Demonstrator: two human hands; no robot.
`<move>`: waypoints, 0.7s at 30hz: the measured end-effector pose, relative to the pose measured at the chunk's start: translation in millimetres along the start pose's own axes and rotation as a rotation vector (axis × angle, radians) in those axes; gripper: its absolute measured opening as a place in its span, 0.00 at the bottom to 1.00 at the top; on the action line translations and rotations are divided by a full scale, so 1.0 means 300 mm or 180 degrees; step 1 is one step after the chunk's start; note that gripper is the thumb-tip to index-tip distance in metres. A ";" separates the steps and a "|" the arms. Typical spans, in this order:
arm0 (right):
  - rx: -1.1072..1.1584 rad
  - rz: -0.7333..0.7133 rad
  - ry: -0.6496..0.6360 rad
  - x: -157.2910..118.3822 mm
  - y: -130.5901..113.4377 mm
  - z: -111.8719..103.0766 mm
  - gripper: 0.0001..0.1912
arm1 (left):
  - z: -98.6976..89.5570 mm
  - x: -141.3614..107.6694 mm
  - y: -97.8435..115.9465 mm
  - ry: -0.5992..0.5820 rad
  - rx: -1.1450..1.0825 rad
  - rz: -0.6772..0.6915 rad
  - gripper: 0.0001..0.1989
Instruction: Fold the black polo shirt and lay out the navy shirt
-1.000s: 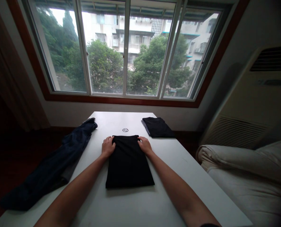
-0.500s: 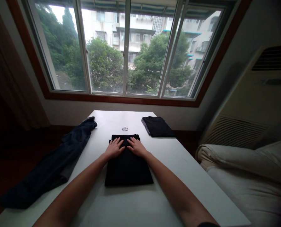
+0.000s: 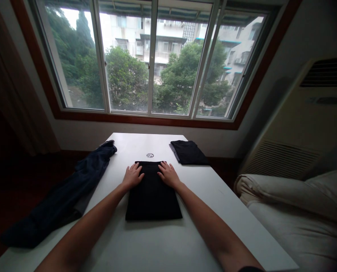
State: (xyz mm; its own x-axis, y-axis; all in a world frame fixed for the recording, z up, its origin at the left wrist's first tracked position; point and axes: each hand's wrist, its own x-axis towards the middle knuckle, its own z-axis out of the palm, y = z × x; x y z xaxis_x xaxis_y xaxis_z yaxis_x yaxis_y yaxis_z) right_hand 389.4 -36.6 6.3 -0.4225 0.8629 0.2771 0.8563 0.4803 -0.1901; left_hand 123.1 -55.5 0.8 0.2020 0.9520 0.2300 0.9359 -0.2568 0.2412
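A black folded garment point(image 3: 154, 200) lies flat on the white table point(image 3: 146, 241), straight in front of me. My left hand point(image 3: 132, 175) rests on its upper left edge, fingers spread and pointing away from me. On the upper right edge lies my right hand point(image 3: 168, 174), its fingers likewise stretched out. Neither hand grasps the cloth. The garment's exact kind cannot be made out while it is folded.
Dark blue clothing point(image 3: 72, 189) lies loosely along the table's left side, hanging over the edge. A folded dark stack of clothes point(image 3: 189, 152) sits at the far right. A small round emblem point(image 3: 150, 155) is beyond the garment. A cream sofa point(image 3: 287, 211) stands at right.
My hands have moved apart, from near the middle of the garment's far part out to its two side edges. The garment's far corners look neater.
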 end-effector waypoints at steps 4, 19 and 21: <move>0.0243 -0.0367 -0.0207 0.000 -0.035 0.021 0.28 | 0.033 -0.026 0.076 -0.0205 -0.0114 0.0207 0.29; -0.0013 0.0601 -0.0176 -0.006 0.037 -0.002 0.30 | 0.015 0.027 -0.056 -0.0229 -0.0209 -0.0443 0.31; -0.0035 0.0297 -0.0199 -0.006 -0.006 0.013 0.30 | 0.009 0.020 -0.054 -0.0083 -0.0112 -0.0464 0.29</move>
State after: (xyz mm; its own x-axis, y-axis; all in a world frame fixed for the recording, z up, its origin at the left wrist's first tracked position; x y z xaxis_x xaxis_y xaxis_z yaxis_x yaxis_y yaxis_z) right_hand 387.5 -38.3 2.6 -0.3582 0.9121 0.1994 0.8958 0.3959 -0.2020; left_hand 110.1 -45.1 -4.2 0.0724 0.9835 0.1657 0.9453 -0.1206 0.3032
